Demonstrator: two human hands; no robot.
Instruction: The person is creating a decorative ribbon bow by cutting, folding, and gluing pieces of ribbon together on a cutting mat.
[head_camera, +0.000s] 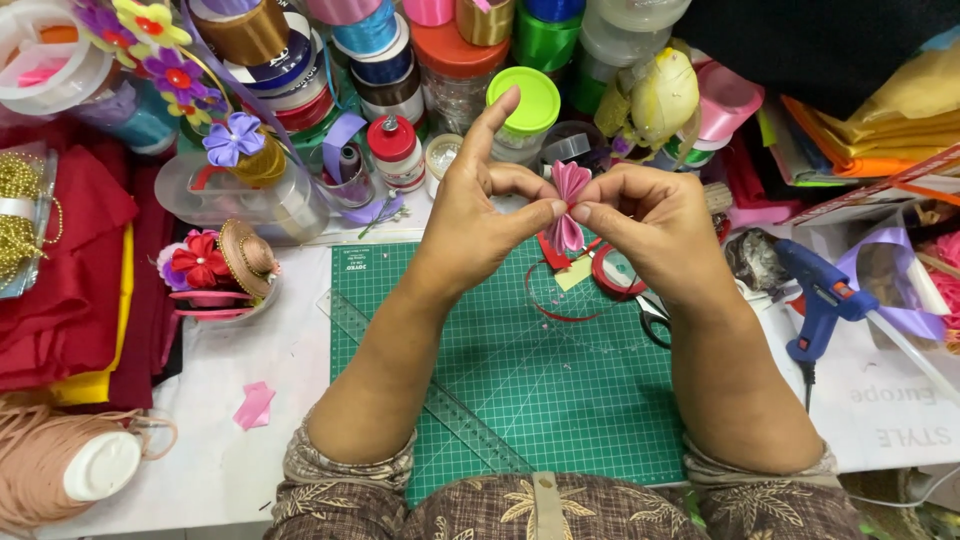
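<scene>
Pink pleated ribbon bow (569, 205), pinched at its narrow middle.

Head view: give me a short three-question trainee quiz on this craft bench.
1. True or false: both hands pinch the pink ribbon bow.
2. What lies under the forearms: A) green cutting mat B) red cloth C) newspaper?
3. Which tool lies beyond the right hand, away from the left hand?

Key: 1 true; 2 A; 3 the blue glue gun.
</scene>
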